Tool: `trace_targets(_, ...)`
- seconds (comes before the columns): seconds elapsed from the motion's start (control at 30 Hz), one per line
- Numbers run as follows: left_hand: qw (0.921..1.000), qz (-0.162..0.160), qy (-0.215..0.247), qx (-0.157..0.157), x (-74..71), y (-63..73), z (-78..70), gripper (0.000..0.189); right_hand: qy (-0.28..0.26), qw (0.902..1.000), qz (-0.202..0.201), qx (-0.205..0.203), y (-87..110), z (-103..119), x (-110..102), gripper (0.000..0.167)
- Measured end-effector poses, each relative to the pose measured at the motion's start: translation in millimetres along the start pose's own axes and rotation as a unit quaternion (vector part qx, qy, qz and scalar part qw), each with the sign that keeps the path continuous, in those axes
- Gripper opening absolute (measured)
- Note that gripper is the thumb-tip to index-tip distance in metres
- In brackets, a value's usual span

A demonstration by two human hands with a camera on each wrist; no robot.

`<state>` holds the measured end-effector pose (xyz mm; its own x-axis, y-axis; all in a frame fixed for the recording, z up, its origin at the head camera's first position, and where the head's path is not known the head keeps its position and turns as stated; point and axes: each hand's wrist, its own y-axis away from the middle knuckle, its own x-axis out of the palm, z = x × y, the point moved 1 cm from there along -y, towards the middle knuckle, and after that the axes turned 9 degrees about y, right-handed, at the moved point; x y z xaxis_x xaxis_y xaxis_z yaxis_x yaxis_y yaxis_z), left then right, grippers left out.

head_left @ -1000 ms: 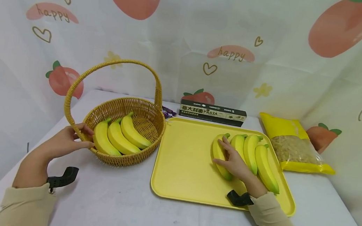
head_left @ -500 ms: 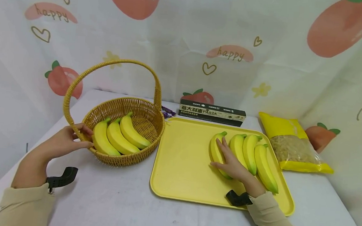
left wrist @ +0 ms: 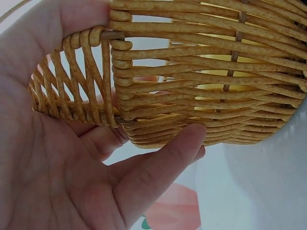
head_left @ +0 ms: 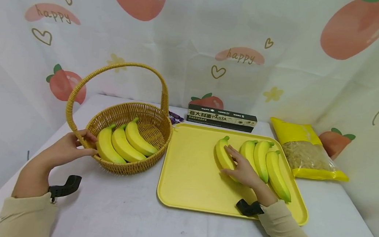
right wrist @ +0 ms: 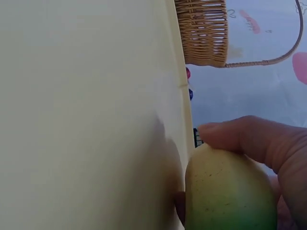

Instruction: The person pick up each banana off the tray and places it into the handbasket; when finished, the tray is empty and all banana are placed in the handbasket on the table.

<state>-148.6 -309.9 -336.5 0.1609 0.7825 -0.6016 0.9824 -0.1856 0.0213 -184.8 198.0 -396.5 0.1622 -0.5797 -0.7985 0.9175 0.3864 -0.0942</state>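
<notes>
My left hand [head_left: 66,148] grips the wicker basket [head_left: 124,169] where the handle meets its left rim. In the left wrist view the fingers go round the handle's woven base and a fingertip [left wrist: 194,134] lies against the wall. Inside the basket lie three bananas [head_left: 126,147] side by side. My right hand [head_left: 245,173] holds a banana [head_left: 222,152] over the yellow tray [head_left: 189,170], thumb and fingers on opposite sides. The right wrist view shows the banana's greenish end [right wrist: 230,191] close up. Three more bananas [head_left: 261,160] lie on the tray, right of that hand.
A black pasta box [head_left: 221,119] stands behind the tray. Purple-wrapped pieces [head_left: 175,117] lie between basket and box. A yellow bag of pasta [head_left: 307,150] rests beyond the tray's right edge. A printed curtain [head_left: 187,59] hangs behind the table [head_left: 130,213].
The banana in my right hand has shifted left, away from the other tray bananas, and its stem end has swung left. My left hand and the basket have stayed put.
</notes>
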Motion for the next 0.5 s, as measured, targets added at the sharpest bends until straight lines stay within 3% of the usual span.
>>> trace_targets(0.3, 1.0000, -0.001, 0.001, -0.003, -0.2, 1.1, 0.5, 0.037, 0.006, 0.9996, 0.003, -0.028, -9.4, 16.6, 0.5, 0.070)
trace_targets(0.5, 1.0000, 0.001, 0.002, -0.003, 0.5, 0.3, 0.7, 0.037, -0.004, 0.9996, 0.014, -0.023, -17.0, 32.8, 0.7, 0.069)
